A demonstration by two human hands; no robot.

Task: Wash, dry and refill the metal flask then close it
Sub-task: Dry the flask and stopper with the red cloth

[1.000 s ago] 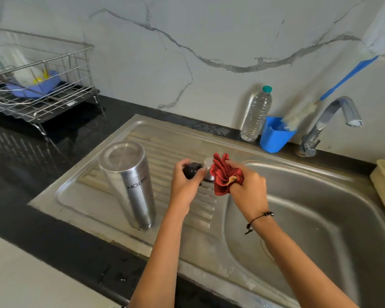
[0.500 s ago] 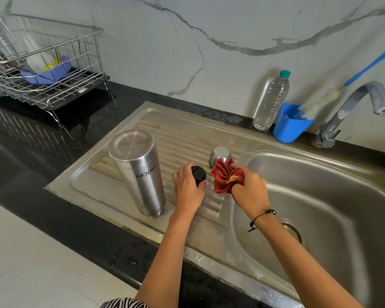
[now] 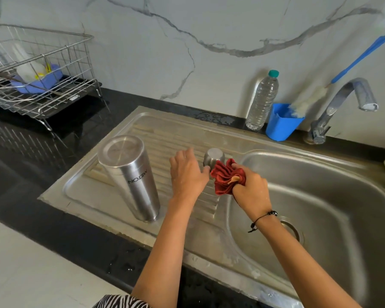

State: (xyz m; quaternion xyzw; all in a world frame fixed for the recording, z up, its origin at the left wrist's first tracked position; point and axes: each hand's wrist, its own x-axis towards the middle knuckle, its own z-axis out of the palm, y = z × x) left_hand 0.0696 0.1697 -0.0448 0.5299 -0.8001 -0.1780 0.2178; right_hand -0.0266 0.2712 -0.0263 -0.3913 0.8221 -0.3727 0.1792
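Observation:
The metal flask (image 3: 129, 178) stands upside down on the sink's drainboard (image 3: 93, 192), left of both hands. Its small steel cup lid (image 3: 214, 155) sits mouth down just behind the hands. My left hand (image 3: 187, 174) is palm down over the drainboard with fingers curved downward and the thumb tip beside the cup lid. The black stopper it held earlier is hidden from view. My right hand (image 3: 251, 187) grips a bunched red cloth (image 3: 223, 180) at the basin's left rim.
The sink basin (image 3: 333, 218) lies to the right, with the tap (image 3: 342, 101) behind it. A plastic water bottle (image 3: 262, 101) and a blue cup (image 3: 281, 123) holding a bottle brush stand at the wall. A wire dish rack (image 3: 38, 72) sits on the black counter, far left.
My left hand turned palm down and lowered toward the drainboard; the black stopper went out of sight beneath it. The right hand still holds the red cloth.

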